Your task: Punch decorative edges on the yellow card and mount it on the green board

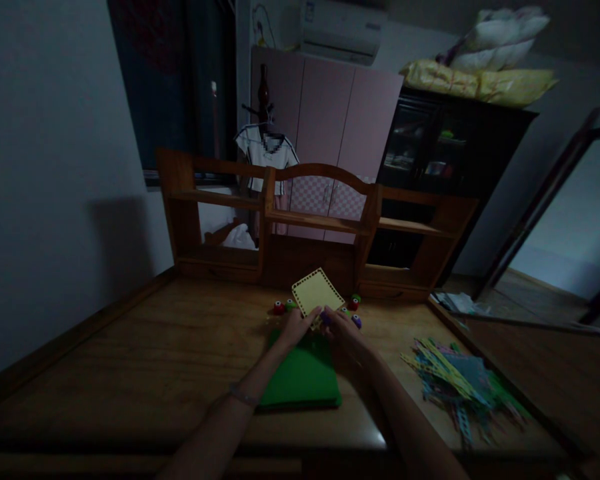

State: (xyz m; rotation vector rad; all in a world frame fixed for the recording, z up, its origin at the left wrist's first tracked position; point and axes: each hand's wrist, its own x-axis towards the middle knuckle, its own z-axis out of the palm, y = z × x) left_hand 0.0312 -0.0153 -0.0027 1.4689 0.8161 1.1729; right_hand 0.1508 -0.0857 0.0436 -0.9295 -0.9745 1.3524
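My left hand (297, 325) pinches the lower edge of a pale yellow sheet of paper (318, 292), which is tilted up above the desk. A row of small punched shapes runs along the sheet's edges. My right hand (344, 331) is closed around a small purple paper punch (326, 315) at the sheet's lower right edge. Beneath both hands lies a green foam-like pad or stack (303, 373). Around the paper stand more small punches: a red one (279, 307), a green one (290, 305), another red one (355, 304) and a purple one (357, 322).
A messy pile of coloured paper strips (455, 373) covers the desk's right side. Tiny yellow scraps lie left of the pad. Along the back of the wooden desk (190, 347) rises a shelf unit (320, 223). A wall (55, 200) borders the left side.
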